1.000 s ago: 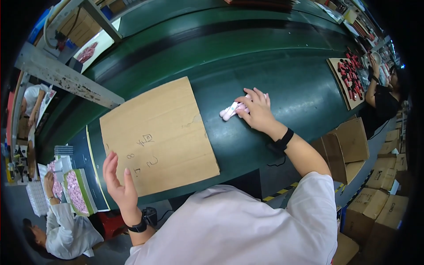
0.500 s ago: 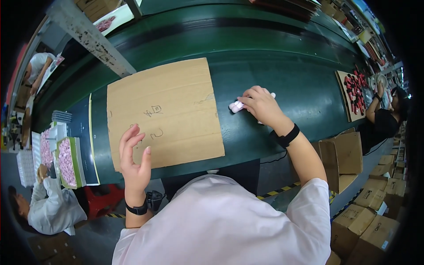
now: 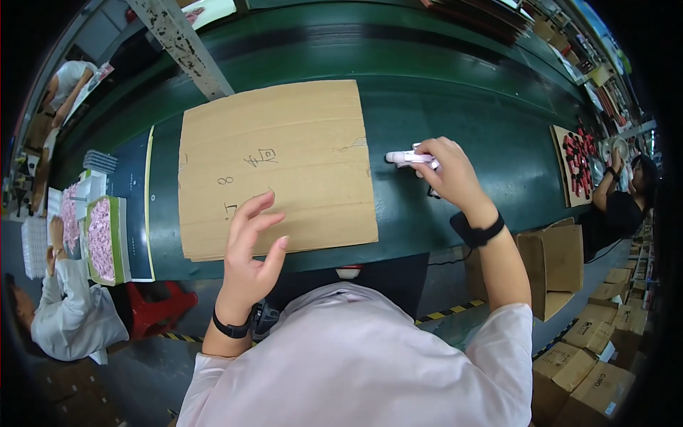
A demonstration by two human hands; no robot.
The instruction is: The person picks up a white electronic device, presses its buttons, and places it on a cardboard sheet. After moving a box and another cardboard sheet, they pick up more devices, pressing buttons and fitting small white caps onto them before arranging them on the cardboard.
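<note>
My right hand (image 3: pixel 448 167) is closed over a few small, pale pink-white tube-shaped pieces (image 3: pixel 404 157) at the right of the cardboard. Their rounded ends stick out to the left of my fingers; the rest is hidden under the hand. A small dark thing (image 3: pixel 432 191) shows just below those fingers, too little of it to name. My left hand (image 3: pixel 252 245) hovers over the near edge of a flat brown cardboard sheet (image 3: pixel 299 128), fingers apart and holding nothing. Handwritten marks are on the sheet, which lies on the green work surface (image 3: pixel 477 114).
A metal post (image 3: pixel 185 53) rises behind the cardboard. To the left, a co-worker (image 3: pixel 75 309) sits by a green-edged tray (image 3: pixel 121 242) of pink pieces. At right, another person (image 3: pixel 619 185) works near a board of red and black pieces (image 3: pixel 578 164). An open carton (image 3: pixel 548 256) stands below.
The view has shifted slightly. My left hand has moved right over the cardboard, still open. My right hand stays on the pale pieces, which now point more nearly level to the left.
</note>
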